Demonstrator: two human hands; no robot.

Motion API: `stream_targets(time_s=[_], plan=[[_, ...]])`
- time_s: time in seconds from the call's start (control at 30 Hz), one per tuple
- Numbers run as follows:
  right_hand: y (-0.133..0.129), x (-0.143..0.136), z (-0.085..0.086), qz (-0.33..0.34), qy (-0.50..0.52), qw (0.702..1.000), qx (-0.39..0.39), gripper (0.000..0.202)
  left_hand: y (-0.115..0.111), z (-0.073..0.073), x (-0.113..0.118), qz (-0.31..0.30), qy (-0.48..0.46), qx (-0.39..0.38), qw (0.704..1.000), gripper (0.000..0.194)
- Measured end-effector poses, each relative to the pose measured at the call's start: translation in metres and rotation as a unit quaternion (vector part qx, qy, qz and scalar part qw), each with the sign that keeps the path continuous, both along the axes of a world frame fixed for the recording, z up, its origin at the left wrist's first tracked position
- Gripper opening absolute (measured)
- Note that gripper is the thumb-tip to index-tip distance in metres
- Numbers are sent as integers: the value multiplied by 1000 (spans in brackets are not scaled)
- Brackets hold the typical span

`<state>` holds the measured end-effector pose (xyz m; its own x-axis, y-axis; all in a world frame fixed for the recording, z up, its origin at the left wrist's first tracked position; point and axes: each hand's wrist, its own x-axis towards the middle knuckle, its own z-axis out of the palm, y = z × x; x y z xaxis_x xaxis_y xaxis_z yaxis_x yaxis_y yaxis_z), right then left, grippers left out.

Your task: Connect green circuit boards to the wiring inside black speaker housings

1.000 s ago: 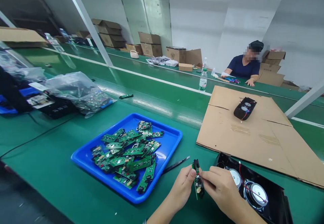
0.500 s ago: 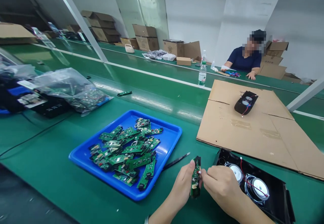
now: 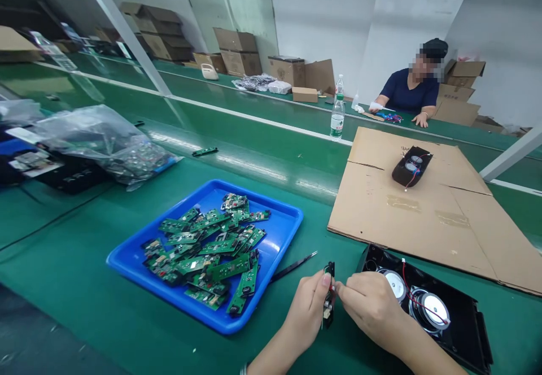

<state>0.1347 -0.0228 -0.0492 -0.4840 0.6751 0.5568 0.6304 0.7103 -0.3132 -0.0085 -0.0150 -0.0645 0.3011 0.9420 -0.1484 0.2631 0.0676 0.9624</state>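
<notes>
A narrow green circuit board (image 3: 327, 312) stands nearly edge-on in my left hand (image 3: 305, 307), thumb pressed on its face. My right hand (image 3: 370, 301) is closed in a pinch at the board's right side, on a small white plug (image 3: 333, 288); most of it is hidden by the fingertips. Just beyond the right hand lies a black speaker housing (image 3: 463, 315) with two round speakers and a red lead. Tweezers (image 3: 294, 266) lie left of the hands, touching or close to a blue tray (image 3: 292, 217) heaped with similar boards.
Behind the housing, a flat cardboard sheet (image 3: 364, 205) carries a smaller speaker unit (image 3: 412, 166). A water bottle (image 3: 337, 121) stands behind it. Bagged parts (image 3: 127, 155) lie at left, a single board (image 3: 205, 151) beyond the tray. A person (image 3: 410, 90) sits across the bench.
The board has turned in my left hand, from showing its face to nearly edge-on. My right fingertips stay at its side. The view has shifted slightly.
</notes>
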Motion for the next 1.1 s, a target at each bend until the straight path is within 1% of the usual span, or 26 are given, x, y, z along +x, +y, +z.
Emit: stream_targets(time_s=[0.1, 0.2, 0.27, 0.33, 0.37, 0.43, 0.47, 0.5, 0.53, 0.6, 0.63, 0.7, 0.77, 0.83, 0.87, 0.97, 1.03, 1.1], plan=[[0, 0, -3, 8, 20, 1000, -11, 39, 1, 0, -2, -14, 16, 24, 999, 56], [-1, -3, -5, 0, 22, 1000, -15, 39, 5, -1, -2, -12, 11, 21, 1000, 58], [0, -4, -1, -20, 6, 1000, -23, 41, 7, -3, 0, -10, 7, 11, 1000, 58], [0, -1, 10, -41, -35, 997, -52, 37, 7, -4, 2, -12, 0, -2, 1000, 58], [-1, 4, 18, -55, -56, 994, -75, 31, 7, -4, 3, -14, -16, -27, 999, 58], [-4, 20, 34, -97, -87, 984, -124, 13, 6, -3, 3, -13, -73, -109, 991, 59], [-8, 32, 40, -127, -100, 976, -144, 10, 5, -2, 3, -9, -111, -153, 982, 59], [-13, 46, 43, -161, -115, 967, -158, 11, 3, -2, 2, -1, -151, -188, 970, 60], [-19, 60, 43, -193, -135, 957, -167, 14, 2, -1, 1, 10, -188, -208, 960, 60], [-33, 89, 35, -235, -193, 937, -175, 20, 0, 0, 1, 32, -237, -208, 948, 60], [-41, 101, 28, -240, -216, 930, -174, 23, -2, 0, 2, 40, -250, -208, 945, 61], [-53, 119, 13, -227, -239, 928, -172, 24, -8, 0, 7, 39, -257, -214, 942, 61], [-60, 127, 5, -210, -234, 933, -172, 22, -16, 2, 18, 11, -253, -219, 942, 59], [-60, 128, 5, -212, -198, 938, -188, 20, -25, 6, 32, -15, -234, -218, 947, 55], [-58, 127, 7, -220, -166, 940, -200, 18, -30, 9, 41, -18, -221, -210, 952, 51], [-49, 121, 12, -234, -13, 941, -245, 16, -39, 16, 67, 0, -168, -148, 975, 41], [-43, 116, 9, -223, 109, 927, -282, 14, -39, 17, 80, 5, -118, -86, 989, 38], [-38, 111, 0, -200, 226, 890, -341, 11, -36, 14, 88, 9, -58, -29, 998, 36]])
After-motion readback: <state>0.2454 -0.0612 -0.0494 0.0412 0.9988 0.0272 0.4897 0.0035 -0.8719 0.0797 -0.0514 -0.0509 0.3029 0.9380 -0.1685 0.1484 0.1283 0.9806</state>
